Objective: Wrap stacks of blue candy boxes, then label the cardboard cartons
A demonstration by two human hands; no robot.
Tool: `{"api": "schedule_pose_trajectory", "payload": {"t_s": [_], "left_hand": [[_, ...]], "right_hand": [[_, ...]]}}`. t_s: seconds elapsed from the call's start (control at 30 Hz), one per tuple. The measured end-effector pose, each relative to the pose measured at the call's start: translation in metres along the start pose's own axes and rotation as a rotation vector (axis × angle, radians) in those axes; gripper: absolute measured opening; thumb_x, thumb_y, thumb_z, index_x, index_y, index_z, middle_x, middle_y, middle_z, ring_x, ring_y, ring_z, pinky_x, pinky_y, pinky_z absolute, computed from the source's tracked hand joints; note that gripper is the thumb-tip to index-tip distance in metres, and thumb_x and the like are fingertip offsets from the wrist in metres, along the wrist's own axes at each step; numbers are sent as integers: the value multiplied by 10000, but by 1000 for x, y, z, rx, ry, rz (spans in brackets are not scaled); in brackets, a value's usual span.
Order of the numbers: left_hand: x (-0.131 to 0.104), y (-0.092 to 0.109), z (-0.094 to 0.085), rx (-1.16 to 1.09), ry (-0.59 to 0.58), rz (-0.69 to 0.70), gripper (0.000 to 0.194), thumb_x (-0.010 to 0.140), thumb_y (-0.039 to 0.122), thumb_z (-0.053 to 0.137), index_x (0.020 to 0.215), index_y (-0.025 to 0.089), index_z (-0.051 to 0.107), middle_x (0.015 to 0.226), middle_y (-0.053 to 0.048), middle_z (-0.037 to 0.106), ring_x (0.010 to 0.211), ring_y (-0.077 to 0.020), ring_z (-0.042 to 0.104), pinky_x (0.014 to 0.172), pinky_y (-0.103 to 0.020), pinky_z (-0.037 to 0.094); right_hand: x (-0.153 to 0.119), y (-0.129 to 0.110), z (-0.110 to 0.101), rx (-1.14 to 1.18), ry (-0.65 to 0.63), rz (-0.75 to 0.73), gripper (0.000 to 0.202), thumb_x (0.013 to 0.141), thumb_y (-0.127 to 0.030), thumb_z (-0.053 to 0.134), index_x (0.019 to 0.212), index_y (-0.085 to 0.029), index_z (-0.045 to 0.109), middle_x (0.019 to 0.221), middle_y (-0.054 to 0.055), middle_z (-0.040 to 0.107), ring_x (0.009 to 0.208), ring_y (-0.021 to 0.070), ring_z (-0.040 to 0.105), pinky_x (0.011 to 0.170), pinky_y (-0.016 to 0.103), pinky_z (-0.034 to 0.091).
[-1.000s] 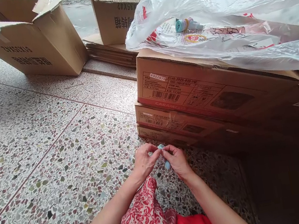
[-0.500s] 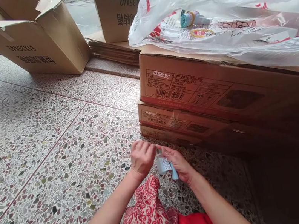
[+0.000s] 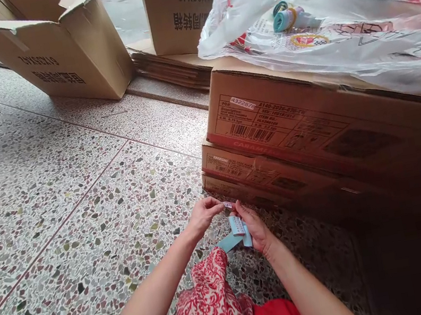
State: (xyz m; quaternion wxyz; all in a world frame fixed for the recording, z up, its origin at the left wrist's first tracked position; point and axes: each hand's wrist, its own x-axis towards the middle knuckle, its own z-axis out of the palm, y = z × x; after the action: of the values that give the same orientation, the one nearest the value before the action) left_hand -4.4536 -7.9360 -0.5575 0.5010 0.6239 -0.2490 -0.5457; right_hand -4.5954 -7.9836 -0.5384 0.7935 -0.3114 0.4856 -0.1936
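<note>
My left hand (image 3: pixel 203 217) is closed, pinching one end of a small white number sticker (image 3: pixel 227 205). At the sticker's other end are the fingertips of my right hand (image 3: pixel 256 229). My right hand is also closed on a light blue strip of number stickers (image 3: pixel 237 225), whose loose tail hangs down to the left toward my knee. Just beyond my hands stand stacked brown cartons (image 3: pixel 259 111) with printed labels and barcodes. The top carton carries a white sticker (image 3: pixel 242 102) reading 4322878.
A clear plastic bag (image 3: pixel 360 65) with rolled, banded strips (image 3: pixel 286 19) lies on the top carton. An open carton (image 3: pixel 58 64) stands back left. Flattened cardboard (image 3: pixel 172 71) and another box (image 3: pixel 188 24) are behind. The floor (image 3: pixel 60 204) is speckled terrazzo.
A sticker now shows between my two hands. My left hand has turned and its fingers point right. The blue strip's tail has come into view below. The view has shifted slightly left.
</note>
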Motion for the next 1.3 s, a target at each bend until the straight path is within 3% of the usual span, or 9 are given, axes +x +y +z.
{"api": "schedule_pose_trajectory", "payload": {"t_s": [0.07, 0.23, 0.47, 0.6, 0.87, 1.3], "left_hand": [[10, -8, -1, 16, 51, 39, 225, 655, 363, 664, 666, 150, 594, 628, 17, 569, 610, -111, 491, 623, -235, 372], [41, -31, -12, 164, 280, 124, 191, 729, 358, 577, 720, 171, 615, 689, 6, 602, 681, -133, 524, 673, -241, 390], [81, -48, -20, 245, 214, 212, 114, 731, 281, 572, 702, 177, 608, 701, 12, 599, 695, -122, 516, 696, -218, 394], [89, -52, -20, 262, 212, 251, 130, 750, 278, 548, 700, 181, 619, 724, 11, 602, 710, -121, 524, 707, -215, 393], [94, -54, -21, 354, 233, 299, 121, 770, 232, 552, 696, 180, 631, 715, 4, 615, 702, -120, 531, 694, -213, 396], [93, -62, -6, 536, 442, 397, 122, 802, 212, 556, 713, 177, 632, 713, -19, 623, 681, -125, 550, 666, -233, 388]], "right_hand": [[11, 6, 3, -80, 41, -38, 502, 562, -607, 743, 836, -189, 696, 536, -53, 506, 420, 73, 376, 408, 214, 266], [53, 16, 1, -350, 257, -229, 449, 593, -622, 673, 714, -189, 677, 506, -20, 555, 457, 138, 458, 428, 257, 317], [94, 13, 0, -637, 410, -308, 303, 594, -504, 660, 581, -201, 655, 530, 20, 623, 536, 186, 521, 524, 290, 363], [102, 15, 3, -804, 508, -325, 313, 633, -501, 636, 568, -197, 673, 565, 80, 662, 543, 219, 532, 552, 321, 348], [102, 18, 16, -978, 692, -280, 420, 714, -582, 563, 717, -202, 744, 723, 144, 722, 624, 261, 586, 554, 327, 346], [105, 19, 25, -894, 800, -247, 365, 727, -504, 612, 764, -171, 759, 738, 120, 736, 620, 250, 617, 535, 298, 382]]}}
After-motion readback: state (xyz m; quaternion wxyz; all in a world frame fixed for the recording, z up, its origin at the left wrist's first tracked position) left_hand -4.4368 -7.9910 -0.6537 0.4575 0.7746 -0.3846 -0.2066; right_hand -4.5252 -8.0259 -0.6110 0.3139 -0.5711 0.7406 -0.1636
